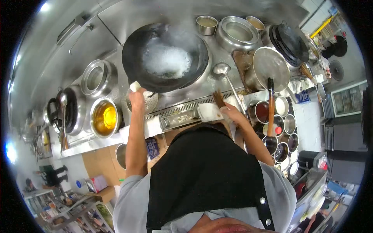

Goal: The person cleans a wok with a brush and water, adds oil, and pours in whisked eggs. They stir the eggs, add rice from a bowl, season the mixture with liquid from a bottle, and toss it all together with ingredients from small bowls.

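A large black wok (130,58) sits on the stove, with white, steaming foam or water in its middle. My left hand (136,100) is closed around a folded white cloth (135,86) at the wok's near left rim. Beside that hand, partly under the wok, lies a perforated strainer (150,102). My right hand (232,112) is closed on a bristly wok brush (218,99), bristles pointing toward the stove. Under the brush, a white cloth (209,112) lies on the front ledge. A steel ladle (222,69) rests just past my right hand, its handle running toward me.
At left stand a steel bowl of yellow oil (105,117) and a lidded-looking steel pot (94,77). To the right are a large strainer (271,68) with a wooden handle and several seasoning containers (281,105). More steel pots (237,33) line the back.
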`<state>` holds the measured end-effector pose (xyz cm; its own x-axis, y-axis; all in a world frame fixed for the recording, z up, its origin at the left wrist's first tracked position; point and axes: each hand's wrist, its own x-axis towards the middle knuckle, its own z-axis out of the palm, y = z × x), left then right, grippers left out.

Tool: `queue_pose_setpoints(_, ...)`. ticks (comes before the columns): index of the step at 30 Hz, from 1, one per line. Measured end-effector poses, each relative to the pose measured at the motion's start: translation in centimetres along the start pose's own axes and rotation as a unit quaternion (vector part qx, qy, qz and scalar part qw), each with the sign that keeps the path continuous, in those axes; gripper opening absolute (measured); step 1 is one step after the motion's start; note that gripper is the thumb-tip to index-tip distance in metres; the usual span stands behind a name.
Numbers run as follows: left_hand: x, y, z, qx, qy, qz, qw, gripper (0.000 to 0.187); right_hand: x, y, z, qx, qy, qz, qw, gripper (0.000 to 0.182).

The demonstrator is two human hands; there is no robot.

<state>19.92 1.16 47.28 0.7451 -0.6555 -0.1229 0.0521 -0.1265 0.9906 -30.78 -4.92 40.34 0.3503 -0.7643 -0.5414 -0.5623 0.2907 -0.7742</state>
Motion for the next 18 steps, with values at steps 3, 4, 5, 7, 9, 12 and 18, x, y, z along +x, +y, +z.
queue_pose_setpoints(3, -1.6, 4.7, 0.3, 0.010, 0.033, -0.003, 0.999, 0.017, -4.8, -4.1, -0.5, 0.118, 0.072, 0.013, 0.990, 0.080)
queue_pose_setpoints(4, -1.7, 5.3, 0.6, 0.011, 0.037, 0.020, 0.999, 0.017, -2.9, -1.8, -1.4, 0.109, 0.079, -0.064, 0.989, 0.077)
queue_pose_setpoints(5, -1.6, 5.7, 0.9, 0.011, 0.040, 0.044, 0.998, 0.017, -2.8, -2.7, -2.3, 0.089, 0.093, -0.088, 0.988, 0.077)
queue_pose_setpoints(7, -0.9, 5.6, 1.3, 0.021, 0.041, 0.080, 0.996, 0.021, -4.7, -8.2, -4.5, 0.116, 0.112, -0.131, 0.978, 0.077)
queue_pose_setpoints(9, -2.4, 6.8, 1.9, 0.064, 0.060, 0.118, 0.989, 0.027, -3.8, -12.9, -6.3, 0.165, 0.139, -0.171, 0.961, 0.074)
queue_pose_setpoints(12, -4.8, 7.5, 2.7, 0.127, 0.072, 0.200, 0.969, 0.035, 1.6, -17.6, -8.6, 0.181, 0.195, -0.204, 0.942, 0.068)
queue_pose_setpoints(18, -12.1, 9.3, 5.1, 0.274, 0.024, 0.268, 0.923, 0.049, 12.9, -30.6, -1.1, 0.417, 0.153, -0.212, 0.870, 0.056)
